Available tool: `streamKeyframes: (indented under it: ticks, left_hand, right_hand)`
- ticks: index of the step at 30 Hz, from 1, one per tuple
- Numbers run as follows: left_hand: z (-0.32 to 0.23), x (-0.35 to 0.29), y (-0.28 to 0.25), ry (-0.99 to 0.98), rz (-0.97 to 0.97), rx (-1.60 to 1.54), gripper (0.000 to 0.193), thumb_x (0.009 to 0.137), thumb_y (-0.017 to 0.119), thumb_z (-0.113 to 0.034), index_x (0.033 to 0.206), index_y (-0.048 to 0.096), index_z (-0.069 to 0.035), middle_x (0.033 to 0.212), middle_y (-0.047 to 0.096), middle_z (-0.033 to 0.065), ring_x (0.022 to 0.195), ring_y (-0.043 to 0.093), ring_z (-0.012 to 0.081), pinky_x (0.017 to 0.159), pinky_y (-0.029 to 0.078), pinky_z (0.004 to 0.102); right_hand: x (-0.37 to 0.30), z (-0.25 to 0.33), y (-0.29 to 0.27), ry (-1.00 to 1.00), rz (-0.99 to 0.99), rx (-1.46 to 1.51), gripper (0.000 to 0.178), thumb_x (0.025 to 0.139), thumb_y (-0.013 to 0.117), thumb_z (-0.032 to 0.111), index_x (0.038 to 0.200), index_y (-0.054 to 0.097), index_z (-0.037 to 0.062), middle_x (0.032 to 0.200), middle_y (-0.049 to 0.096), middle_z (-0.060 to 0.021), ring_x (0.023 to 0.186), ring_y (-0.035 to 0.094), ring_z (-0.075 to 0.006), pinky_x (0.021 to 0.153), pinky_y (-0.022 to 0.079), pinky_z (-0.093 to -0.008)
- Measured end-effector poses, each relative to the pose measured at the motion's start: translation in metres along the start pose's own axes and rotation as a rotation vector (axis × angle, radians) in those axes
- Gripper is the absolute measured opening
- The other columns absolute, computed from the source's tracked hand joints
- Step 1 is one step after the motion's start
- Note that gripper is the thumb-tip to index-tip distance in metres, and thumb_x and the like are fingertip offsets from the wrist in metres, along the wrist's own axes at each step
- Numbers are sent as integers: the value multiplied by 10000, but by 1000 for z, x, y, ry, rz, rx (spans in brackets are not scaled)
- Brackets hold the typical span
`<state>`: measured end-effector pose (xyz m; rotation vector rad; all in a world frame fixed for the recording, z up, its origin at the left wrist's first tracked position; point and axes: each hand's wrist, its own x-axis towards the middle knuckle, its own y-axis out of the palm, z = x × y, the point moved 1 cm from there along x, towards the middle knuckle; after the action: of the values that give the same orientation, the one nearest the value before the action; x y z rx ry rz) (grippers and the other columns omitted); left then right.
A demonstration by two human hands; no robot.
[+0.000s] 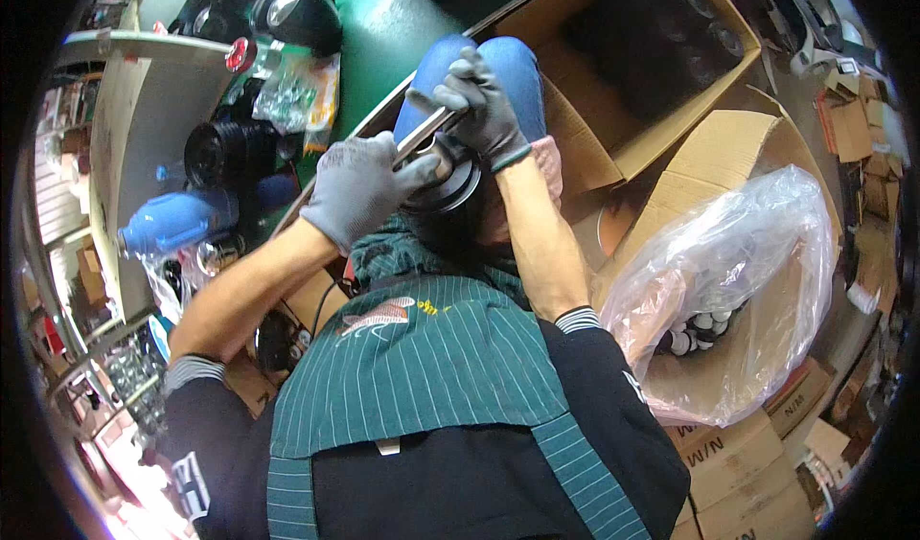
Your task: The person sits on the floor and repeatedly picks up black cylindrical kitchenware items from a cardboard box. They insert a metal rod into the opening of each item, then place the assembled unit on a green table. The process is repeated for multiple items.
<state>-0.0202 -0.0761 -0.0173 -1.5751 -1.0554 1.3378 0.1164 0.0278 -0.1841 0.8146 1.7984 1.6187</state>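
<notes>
A black round housing [450, 216] with a shiny rim rests in my lap, against the apron. A silver fitting shows at its top, partly behind my fingers. Across it slants a flat metal bar [419, 136], shaped like a wrench handle; its working end is hidden. My left hand [359, 190], in a grey glove, is closed around the bar's lower end, thumb side close to the fitting. Gloved alike, my right hand [482, 109] grips the upper end near my knees, with some fingers raised.
An open carton [585, 147] with dark round parts stands ahead on the right. Nearer, a carton lined with a clear plastic bag [767, 252] holds small black-and-white pieces. At left are a blue bottle-shaped object [182, 222], black round parts [225, 154] and a bench edge [144, 46].
</notes>
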Motion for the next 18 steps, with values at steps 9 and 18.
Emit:
streamKeyframes:
  ticks: [9, 18]
  left_hand:
    - [33, 37, 4, 293, 162, -293, 505, 947, 843, -478, 806, 671, -24, 619, 586, 147, 543, 535, 208, 563, 468, 413]
    - [60, 126, 35, 1211, -26, -228, 685, 763, 842, -700, 847, 535, -94, 759, 554, 81, 666, 625, 353, 591, 479, 444]
  right_hand:
    - [-51, 10, 33, -213, -44, -117, 613, 1107, 530, 334, 568, 259, 229, 519, 180, 40, 535, 252, -148, 967, 503, -414]
    - [-132, -48, 74, -793, 148, -816, 490, 1123, 394, 240, 641, 345, 168, 589, 316, -3, 645, 376, -206, 953, 448, -430]
